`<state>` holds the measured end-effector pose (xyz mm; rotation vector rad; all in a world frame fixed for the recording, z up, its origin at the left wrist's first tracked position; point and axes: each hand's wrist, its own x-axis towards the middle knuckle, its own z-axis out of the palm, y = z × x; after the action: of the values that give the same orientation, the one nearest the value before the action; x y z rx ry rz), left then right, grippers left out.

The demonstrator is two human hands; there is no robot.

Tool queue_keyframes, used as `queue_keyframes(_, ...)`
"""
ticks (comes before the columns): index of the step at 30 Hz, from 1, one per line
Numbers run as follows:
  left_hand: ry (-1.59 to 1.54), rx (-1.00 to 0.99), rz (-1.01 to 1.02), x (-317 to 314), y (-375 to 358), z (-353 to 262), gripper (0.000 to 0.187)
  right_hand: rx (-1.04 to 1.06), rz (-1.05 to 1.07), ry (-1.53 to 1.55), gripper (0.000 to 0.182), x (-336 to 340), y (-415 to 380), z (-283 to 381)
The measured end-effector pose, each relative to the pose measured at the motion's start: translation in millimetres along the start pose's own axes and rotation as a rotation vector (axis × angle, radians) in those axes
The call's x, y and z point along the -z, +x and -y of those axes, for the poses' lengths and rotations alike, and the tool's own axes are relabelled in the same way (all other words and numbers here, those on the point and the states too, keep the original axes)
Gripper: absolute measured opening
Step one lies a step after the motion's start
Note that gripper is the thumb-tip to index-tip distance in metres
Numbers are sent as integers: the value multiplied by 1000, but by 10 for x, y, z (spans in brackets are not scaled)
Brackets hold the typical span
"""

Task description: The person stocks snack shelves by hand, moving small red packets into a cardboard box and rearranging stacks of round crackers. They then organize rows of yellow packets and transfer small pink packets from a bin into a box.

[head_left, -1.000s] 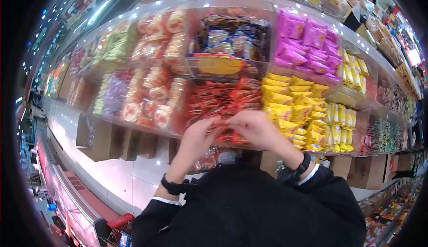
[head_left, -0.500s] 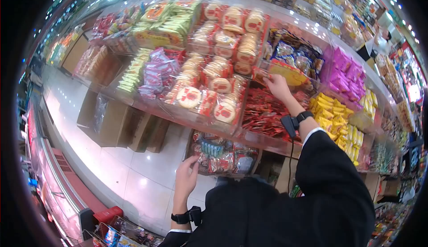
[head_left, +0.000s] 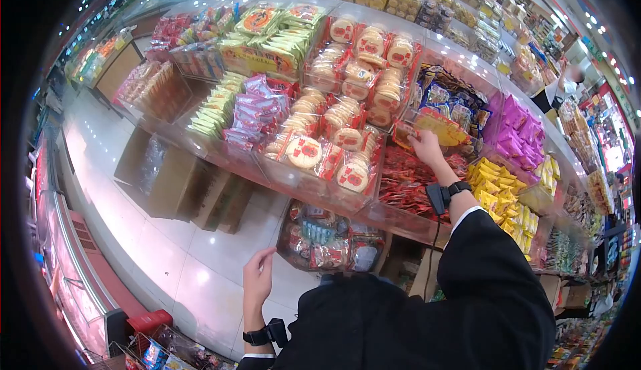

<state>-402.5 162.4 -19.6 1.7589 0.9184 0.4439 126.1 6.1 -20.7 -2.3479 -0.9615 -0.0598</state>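
Right hand apparently pinches a small packet above heaped red sachets — left hand hangs loosely uncurled.

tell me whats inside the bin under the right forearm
Red packets lie heaped in the bin. The right forearm covers part of the heap, and whatever lies beneath the top packets can't be seen.

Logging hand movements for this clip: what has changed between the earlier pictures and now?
The left hand drew back from the red packets to the left, over the floor. The right hand moved from beside it to the far left corner of the packets' bin; what it grips is unclear. The yellow packets stayed in place.
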Motion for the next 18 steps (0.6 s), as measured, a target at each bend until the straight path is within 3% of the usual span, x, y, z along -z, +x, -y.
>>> queue_keyframes(2,-75,47,-13,-9,-31,15,21,37,-13,8,22,-111,-1,-109)
queue_keyframes(4,-99,27,-13,-40,-33,88,21,-168,55,91,25,-200,-6,-56)
queue_keyframes(6,-122,4,-6,-57,-29,95,21,-171,3,210,26,-121,-67,33)
queue_keyframes(8,-168,18,37,-70,-11,63,19,-148,67,158,26,-44,-100,118)
queue_keyframes(9,-190,23,54,-79,0,14,18,8,-97,202,23,-64,-134,155)
queue_keyframes(12,-183,16,64,-103,38,-29,18,133,-174,179,16,6,-143,186)
queue_keyframes(15,-198,-3,77,-133,80,-58,18,73,-66,149,13,-57,-135,52)
queue_keyframes(18,-228,11,75,-175,90,-84,18,-51,-132,289,7,-147,-212,3)
